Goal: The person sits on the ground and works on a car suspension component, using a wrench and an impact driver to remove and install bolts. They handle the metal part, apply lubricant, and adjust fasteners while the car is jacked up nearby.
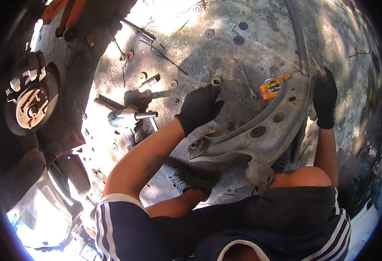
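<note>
A grey metal suspension control arm lies slanting in front of my body, its near end by my right knee. My right hand, in a black glove, is at the far right edge of the control arm and grips it there; part of the fingers is hidden. My left hand, also gloved in black, reaches over the ground with thumb apart from the fingers. Its fingertips are close to a small round metal bushing; I see nothing held in it. A rubber bushing sits in the control arm's left end.
A blue impact wrench with a socket lies left of my left arm. A combination wrench and an orange packet lie beyond the control arm. Several washers are scattered farther off. At left stands a wheel hub; a long pipe extends away.
</note>
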`<state>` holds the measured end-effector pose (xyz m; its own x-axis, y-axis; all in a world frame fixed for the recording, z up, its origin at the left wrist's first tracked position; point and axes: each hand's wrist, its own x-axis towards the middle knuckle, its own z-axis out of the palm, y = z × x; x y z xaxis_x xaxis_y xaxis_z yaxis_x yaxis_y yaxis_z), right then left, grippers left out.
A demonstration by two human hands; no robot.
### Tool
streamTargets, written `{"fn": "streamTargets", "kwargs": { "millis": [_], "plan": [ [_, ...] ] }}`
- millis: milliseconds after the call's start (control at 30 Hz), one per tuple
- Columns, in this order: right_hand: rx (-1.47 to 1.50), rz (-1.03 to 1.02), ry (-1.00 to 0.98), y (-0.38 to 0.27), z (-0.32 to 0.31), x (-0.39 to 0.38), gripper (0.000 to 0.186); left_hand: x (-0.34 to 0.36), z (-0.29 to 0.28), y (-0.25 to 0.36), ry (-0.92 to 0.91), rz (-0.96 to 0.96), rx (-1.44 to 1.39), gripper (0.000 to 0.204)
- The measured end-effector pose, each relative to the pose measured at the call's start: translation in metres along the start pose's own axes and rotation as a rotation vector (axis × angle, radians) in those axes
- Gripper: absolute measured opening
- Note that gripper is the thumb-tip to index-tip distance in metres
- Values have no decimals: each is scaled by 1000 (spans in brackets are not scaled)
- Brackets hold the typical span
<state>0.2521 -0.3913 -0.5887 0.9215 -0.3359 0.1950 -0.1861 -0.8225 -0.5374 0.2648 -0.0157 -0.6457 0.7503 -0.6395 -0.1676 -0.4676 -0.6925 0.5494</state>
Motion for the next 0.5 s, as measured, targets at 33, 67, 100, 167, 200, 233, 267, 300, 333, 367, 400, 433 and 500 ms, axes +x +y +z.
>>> {"fn": "streamTargets", "kwargs": {
  "millis": [33,67,100,167,200,233,267,300,333,367,400,433,500],
  "plan": [
    [-49,13,73,37,6,-3,28,-7,1,6,-21,6,-30,29],
    [-190,3,57,81,9,-9,30,-12,2,12,-144,37,-48,30],
    [-322,-9,36,121,14,-16,31,-17,3,14,-184,55,-43,30],
    [-389,2,10,160,27,-30,34,-30,6,11,-268,72,-26,30],
    [-431,13,-2,178,30,-38,35,-31,8,7,-189,29,-30,31],
    [-468,-55,-30,205,32,-46,36,-28,9,1,-111,-7,-39,32],
    [-510,-123,-56,233,33,-51,37,-23,10,-5,-32,-40,-49,33],
    [-544,-194,-83,247,35,-53,38,-17,7,-11,6,-76,-24,36],
    [-526,-198,-62,246,39,-54,39,-10,3,-16,44,-118,2,38],
    [-507,-202,-36,240,42,-54,39,-3,-3,-19,83,-157,30,40],
    [-490,-206,-11,234,46,-55,39,5,-6,-19,77,-173,30,41],
    [-461,-146,-7,218,50,-52,39,12,-8,-17,72,-194,35,43],
    [-398,-28,-1,177,50,-37,39,17,-7,-14,96,-180,31,43]
  ]
}}
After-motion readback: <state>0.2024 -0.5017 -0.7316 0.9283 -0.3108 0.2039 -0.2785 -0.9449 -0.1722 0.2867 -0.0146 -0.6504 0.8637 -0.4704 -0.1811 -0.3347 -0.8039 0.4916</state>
